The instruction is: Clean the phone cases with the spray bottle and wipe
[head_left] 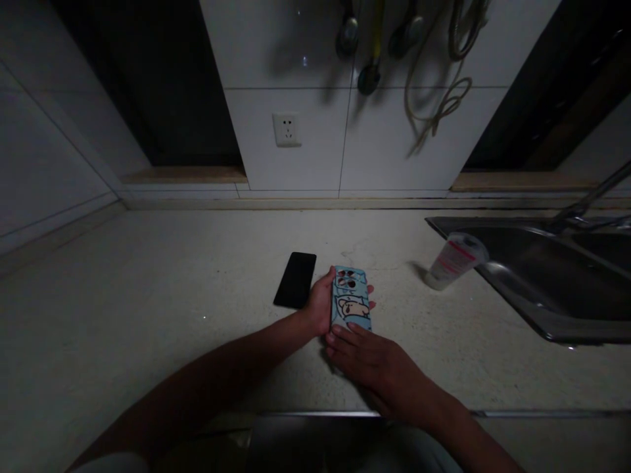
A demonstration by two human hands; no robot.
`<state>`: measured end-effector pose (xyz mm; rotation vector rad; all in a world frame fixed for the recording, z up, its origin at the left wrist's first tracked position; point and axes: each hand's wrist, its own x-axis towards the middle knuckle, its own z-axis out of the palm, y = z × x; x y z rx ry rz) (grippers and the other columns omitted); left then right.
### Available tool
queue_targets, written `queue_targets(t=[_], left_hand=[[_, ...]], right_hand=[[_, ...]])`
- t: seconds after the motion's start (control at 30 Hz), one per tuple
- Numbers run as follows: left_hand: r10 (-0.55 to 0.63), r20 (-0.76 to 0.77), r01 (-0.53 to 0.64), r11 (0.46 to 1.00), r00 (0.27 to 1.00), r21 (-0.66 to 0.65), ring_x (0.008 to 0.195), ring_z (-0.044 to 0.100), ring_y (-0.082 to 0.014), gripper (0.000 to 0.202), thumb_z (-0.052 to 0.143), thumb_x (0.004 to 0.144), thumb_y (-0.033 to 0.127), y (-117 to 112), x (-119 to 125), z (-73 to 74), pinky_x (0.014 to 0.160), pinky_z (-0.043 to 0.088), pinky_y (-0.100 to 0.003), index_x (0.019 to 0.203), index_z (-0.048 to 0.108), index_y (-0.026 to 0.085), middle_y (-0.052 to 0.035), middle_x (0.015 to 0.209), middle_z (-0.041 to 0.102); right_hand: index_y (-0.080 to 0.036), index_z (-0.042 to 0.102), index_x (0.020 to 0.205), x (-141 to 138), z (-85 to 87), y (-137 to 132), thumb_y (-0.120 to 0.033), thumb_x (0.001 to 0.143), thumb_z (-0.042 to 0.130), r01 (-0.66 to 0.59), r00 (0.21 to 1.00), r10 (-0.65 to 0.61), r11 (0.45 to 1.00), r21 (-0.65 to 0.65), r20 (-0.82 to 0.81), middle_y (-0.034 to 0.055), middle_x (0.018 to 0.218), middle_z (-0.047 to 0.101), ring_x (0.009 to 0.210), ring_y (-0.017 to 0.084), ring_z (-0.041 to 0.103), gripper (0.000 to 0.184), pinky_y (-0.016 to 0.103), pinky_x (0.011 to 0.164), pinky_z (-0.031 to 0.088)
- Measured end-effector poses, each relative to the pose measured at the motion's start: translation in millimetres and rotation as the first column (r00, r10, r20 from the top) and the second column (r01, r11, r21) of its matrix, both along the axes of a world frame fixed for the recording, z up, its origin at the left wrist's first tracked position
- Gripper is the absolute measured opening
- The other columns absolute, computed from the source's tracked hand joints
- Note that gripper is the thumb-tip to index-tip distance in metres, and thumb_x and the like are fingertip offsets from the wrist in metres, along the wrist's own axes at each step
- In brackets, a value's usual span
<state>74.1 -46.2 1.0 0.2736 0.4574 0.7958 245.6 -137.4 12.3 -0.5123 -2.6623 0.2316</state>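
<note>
Right hand point(367, 366), fingers pressed together across lower end of blue phone case point(351, 303), steadying it against left hand's point(319, 303) curled grip; black phone point(294, 280) just beside on countertop point(148, 295).

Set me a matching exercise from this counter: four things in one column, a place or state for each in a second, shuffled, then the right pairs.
Things:
1. black smartphone
2. light-blue cartoon phone case
3. white tube with pink label
4. wall socket

Places:
A. beside the steel sink
B. lying flat on the counter
C. set into the white wall
D. held in the left hand, right hand over its lower end

Pairs: 1-B, 2-D, 3-A, 4-C
</note>
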Motion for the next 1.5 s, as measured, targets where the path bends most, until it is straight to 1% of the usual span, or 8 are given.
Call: queue_targets(t=[0.27,0.67,1.0,1.13,1.23,1.33,1.4,1.5], left_hand=[[-0.051,0.041,0.049,0.998,0.998,0.049,0.090,0.073,-0.0328,0.062,0.040,0.096,0.059,0.1,-1.7,-2.7,0.084,0.052,-0.044,0.125,0.062,0.009,-0.0202,0.109,0.073],[0.030,0.026,-0.030,1.000,0.999,-0.007,0.086,0.073,-0.0275,0.058,0.040,0.099,0.051,-1.7,8.2,4.7,0.087,0.052,-0.039,0.121,0.066,0.004,-0.0185,0.096,0.075],[0.252,0.008,-0.252,0.968,0.968,0.020,0.090,0.072,-0.0256,0.042,0.039,0.099,0.038,-10.5,16.9,20.2,0.092,0.052,-0.039,0.106,0.070,0.011,-0.0116,0.089,0.075],[0.218,0.006,-0.218,0.976,0.976,0.011,0.088,0.072,-0.0260,0.040,0.042,0.098,0.038,-9.2,14.2,20.2,0.090,0.053,-0.040,0.106,0.071,0.012,-0.0119,0.089,0.075],[0.147,0.038,-0.148,0.989,0.988,0.025,0.090,0.072,-0.0281,0.043,0.039,0.097,0.039,-9.2,10.9,21.0,0.089,0.053,-0.044,0.110,0.070,0.011,-0.0140,0.092,0.075],[0.084,0.062,-0.088,0.994,0.995,0.069,0.088,0.072,-0.0292,0.045,0.038,0.096,0.038,-9.4,7.7,20.8,0.087,0.054,-0.046,0.112,0.069,0.009,-0.0160,0.094,0.075],[0.045,0.036,-0.048,0.995,0.998,0.083,0.084,0.073,-0.0288,0.045,0.041,0.096,0.040,-8.3,5.4,19.1,0.082,0.056,-0.045,0.109,0.069,0.008,-0.0170,0.093,0.075],[0.066,-0.037,-0.062,0.993,0.997,0.099,0.072,0.072,-0.0252,0.045,0.046,0.096,0.048,-3.6,1.0,14.9,0.070,0.057,-0.038,0.100,0.069,0.009,-0.0144,0.085,0.074]], right_hand=[[-0.017,0.049,0.146,6.1,0.9,-4.4,-0.005,0.086,0.044,0.015,0.999,-0.014,0.999,0.034,-0.045,0.0097,0.144,0.058,0.140,0.022,0.047,0.062,0.048,0.121,0.032],[-0.024,0.048,0.149,24.1,-14.3,44.5,-0.020,0.098,0.048,0.462,0.866,-0.467,0.884,-0.071,-0.179,0.0119,0.149,0.051,0.137,0.030,0.050,0.051,0.058,0.114,0.041],[-0.024,0.058,0.140,-3.6,-5.9,70.1,-0.017,0.094,0.047,0.492,0.804,-0.514,0.858,-0.151,-0.301,0.0104,0.145,0.057,0.135,0.030,0.053,0.048,0.059,0.116,0.040],[-0.028,0.065,0.130,-8.8,10.2,64.4,-0.022,0.094,0.049,0.410,0.766,-0.495,0.868,-0.281,-0.411,0.0068,0.135,0.066,0.127,0.030,0.061,0.040,0.057,0.111,0.044],[-0.025,0.071,0.114,-12.4,31.0,69.9,-0.036,0.096,0.051,0.370,0.602,-0.631,0.763,-0.530,-0.489,0.0073,0.103,0.077,0.089,0.026,0.073,0.029,0.042,0.081,0.059],[-0.020,0.071,0.102,-12.4,45.6,89.0,-0.053,0.091,0.056,0.283,0.422,-0.747,0.646,-0.709,-0.513,0.0007,0.066,0.066,0.052,0.016,0.057,0.038,0.027,0.048,0.046],[-0.018,0.070,0.091,-9.7,45.5,103.7,-0.062,0.085,0.059,0.229,0.453,-0.776,0.578,-0.783,-0.440,-0.0045,0.051,0.051,0.042,0.012,0.043,0.045,0.024,0.041,0.033],[-0.017,0.064,0.074,-6.1,31.7,117.2,-0.069,0.079,0.061,0.170,0.629,-0.724,0.484,-0.858,-0.283,-0.0045,0.050,0.046,0.044,0.011,0.038,0.053,0.024,0.042,0.027]])
